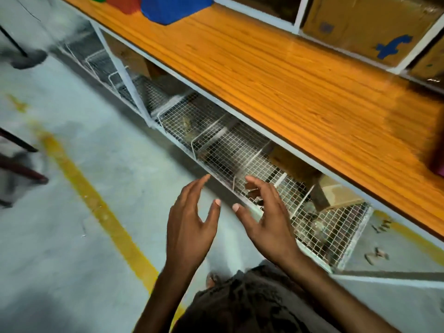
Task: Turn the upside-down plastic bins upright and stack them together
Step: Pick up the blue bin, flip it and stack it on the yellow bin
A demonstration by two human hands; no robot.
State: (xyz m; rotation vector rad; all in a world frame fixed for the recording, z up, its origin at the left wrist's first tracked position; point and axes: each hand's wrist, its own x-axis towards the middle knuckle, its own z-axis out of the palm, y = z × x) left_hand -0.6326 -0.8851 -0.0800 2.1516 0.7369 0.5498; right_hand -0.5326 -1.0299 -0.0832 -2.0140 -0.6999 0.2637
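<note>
While the blue bin (175, 8) and red bin (123, 3) sit far along the wooden bench (288, 80), the left hand (189, 222) and right hand (269, 217) hover empty, fingers (197, 188) spread apart, by the wire baskets (228, 145) beneath.

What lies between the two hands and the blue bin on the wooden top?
Head view: wire mesh baskets below, then a bare stretch of the wooden top up to the blue bin.
</note>
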